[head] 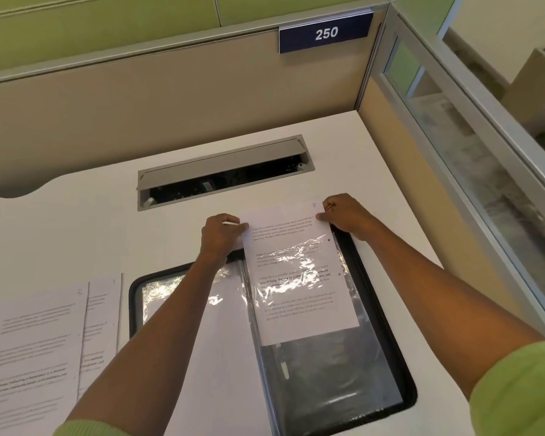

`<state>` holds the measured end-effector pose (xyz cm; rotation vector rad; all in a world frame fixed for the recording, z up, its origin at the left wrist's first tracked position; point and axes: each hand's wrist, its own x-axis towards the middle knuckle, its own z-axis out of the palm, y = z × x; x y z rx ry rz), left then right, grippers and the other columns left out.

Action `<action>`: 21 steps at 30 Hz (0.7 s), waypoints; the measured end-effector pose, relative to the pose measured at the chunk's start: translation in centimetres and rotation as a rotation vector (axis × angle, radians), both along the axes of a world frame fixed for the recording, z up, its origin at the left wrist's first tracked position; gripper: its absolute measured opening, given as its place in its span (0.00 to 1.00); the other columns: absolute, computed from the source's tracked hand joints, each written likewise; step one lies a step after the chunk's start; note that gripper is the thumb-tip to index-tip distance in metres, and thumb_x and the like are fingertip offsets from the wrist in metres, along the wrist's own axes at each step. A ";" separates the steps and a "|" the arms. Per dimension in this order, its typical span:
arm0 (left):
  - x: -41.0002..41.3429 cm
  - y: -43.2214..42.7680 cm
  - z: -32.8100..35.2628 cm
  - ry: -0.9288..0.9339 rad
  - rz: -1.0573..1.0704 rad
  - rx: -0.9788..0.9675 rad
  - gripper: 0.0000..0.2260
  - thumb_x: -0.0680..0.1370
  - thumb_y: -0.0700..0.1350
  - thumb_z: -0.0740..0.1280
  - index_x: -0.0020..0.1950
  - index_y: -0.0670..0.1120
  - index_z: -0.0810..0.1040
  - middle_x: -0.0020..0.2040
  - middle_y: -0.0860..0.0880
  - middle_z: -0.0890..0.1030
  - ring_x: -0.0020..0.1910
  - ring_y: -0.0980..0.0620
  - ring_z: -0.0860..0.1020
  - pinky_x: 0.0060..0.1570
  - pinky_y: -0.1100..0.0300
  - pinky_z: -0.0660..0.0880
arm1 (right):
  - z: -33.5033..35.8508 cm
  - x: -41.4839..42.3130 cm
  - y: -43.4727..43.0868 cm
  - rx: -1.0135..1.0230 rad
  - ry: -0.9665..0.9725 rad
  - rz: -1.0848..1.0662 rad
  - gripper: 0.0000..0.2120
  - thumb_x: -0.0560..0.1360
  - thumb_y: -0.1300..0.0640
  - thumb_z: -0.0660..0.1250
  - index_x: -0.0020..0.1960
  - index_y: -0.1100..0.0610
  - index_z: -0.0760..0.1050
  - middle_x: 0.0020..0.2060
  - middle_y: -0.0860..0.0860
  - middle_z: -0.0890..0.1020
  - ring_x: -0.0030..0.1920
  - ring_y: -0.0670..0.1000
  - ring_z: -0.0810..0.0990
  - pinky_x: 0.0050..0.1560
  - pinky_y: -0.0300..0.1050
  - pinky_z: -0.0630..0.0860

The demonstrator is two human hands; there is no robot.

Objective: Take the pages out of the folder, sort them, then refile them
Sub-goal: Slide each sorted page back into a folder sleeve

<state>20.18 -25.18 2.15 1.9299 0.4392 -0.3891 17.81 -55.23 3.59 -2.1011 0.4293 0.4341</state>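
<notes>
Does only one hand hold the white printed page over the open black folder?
No, the left hand and the right hand each pinch a top corner of the white printed page.

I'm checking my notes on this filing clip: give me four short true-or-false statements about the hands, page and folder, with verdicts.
1. The left hand and the right hand hold the white printed page by its top corners. True.
2. The black folder with clear plastic sleeves lies closed. False: it lies open on the white desk.
3. Left of the folder lie loose printed sheets. True.
4. The blue wall sign reads 520. False: it reads 250.
</notes>
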 end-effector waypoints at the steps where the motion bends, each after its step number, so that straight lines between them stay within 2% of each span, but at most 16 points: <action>1: 0.1 -0.2 0.3 -0.016 0.017 0.005 0.08 0.75 0.43 0.79 0.50 0.43 0.83 0.54 0.44 0.84 0.52 0.44 0.83 0.38 0.59 0.77 | -0.1 0.1 0.2 -0.002 -0.024 -0.013 0.17 0.76 0.61 0.74 0.34 0.57 0.69 0.39 0.57 0.80 0.39 0.53 0.78 0.42 0.46 0.75; 3: 0.1 -0.3 0.5 -0.026 0.021 0.022 0.08 0.76 0.42 0.78 0.50 0.43 0.82 0.54 0.45 0.84 0.52 0.44 0.83 0.37 0.61 0.75 | -0.2 0.3 0.2 -0.025 -0.034 0.001 0.12 0.76 0.62 0.73 0.37 0.62 0.73 0.46 0.61 0.84 0.45 0.58 0.82 0.47 0.50 0.78; 5: -0.2 0.0 0.4 -0.014 -0.014 0.043 0.07 0.75 0.41 0.78 0.49 0.43 0.82 0.52 0.44 0.85 0.51 0.44 0.84 0.39 0.59 0.77 | -0.5 0.4 -0.2 -0.042 0.004 0.047 0.10 0.76 0.61 0.74 0.47 0.68 0.77 0.50 0.62 0.84 0.50 0.61 0.84 0.54 0.55 0.81; 7: -0.7 0.6 -0.1 0.016 -0.087 0.065 0.07 0.74 0.41 0.79 0.47 0.43 0.83 0.49 0.44 0.86 0.49 0.44 0.85 0.41 0.56 0.80 | -0.4 0.2 -0.8 -0.038 0.069 0.136 0.09 0.76 0.61 0.74 0.52 0.65 0.81 0.51 0.59 0.85 0.51 0.59 0.84 0.57 0.55 0.82; 10: -1.4 1.1 -0.5 0.040 -0.201 0.135 0.07 0.73 0.42 0.80 0.45 0.44 0.83 0.48 0.45 0.85 0.47 0.46 0.84 0.43 0.56 0.81 | -0.5 0.1 -1.4 -0.063 0.122 0.237 0.08 0.74 0.61 0.76 0.52 0.63 0.83 0.47 0.56 0.85 0.45 0.53 0.83 0.50 0.48 0.79; 13: -1.3 0.8 -0.6 -0.031 -0.199 0.124 0.07 0.74 0.45 0.80 0.49 0.48 0.85 0.46 0.47 0.86 0.45 0.49 0.84 0.45 0.55 0.82 | -0.2 0.0 -0.7 -0.048 -0.029 0.203 0.08 0.75 0.58 0.76 0.51 0.61 0.83 0.43 0.53 0.83 0.42 0.49 0.78 0.45 0.42 0.73; 17: -1.2 -0.1 -0.1 -0.194 -0.168 0.099 0.04 0.78 0.43 0.75 0.52 0.48 0.85 0.38 0.51 0.85 0.36 0.56 0.79 0.41 0.60 0.73 | 0.0 0.2 0.1 -0.019 -0.190 0.168 0.04 0.76 0.62 0.74 0.50 0.59 0.85 0.40 0.44 0.82 0.40 0.44 0.76 0.44 0.36 0.71; 21: -2.0 0.1 -0.4 -0.211 -0.262 0.171 0.04 0.78 0.41 0.74 0.47 0.49 0.87 0.40 0.55 0.85 0.40 0.58 0.81 0.46 0.56 0.79 | -0.4 -0.2 -0.4 -0.077 -0.183 0.288 0.03 0.75 0.63 0.74 0.48 0.58 0.85 0.44 0.49 0.86 0.43 0.44 0.79 0.48 0.38 0.75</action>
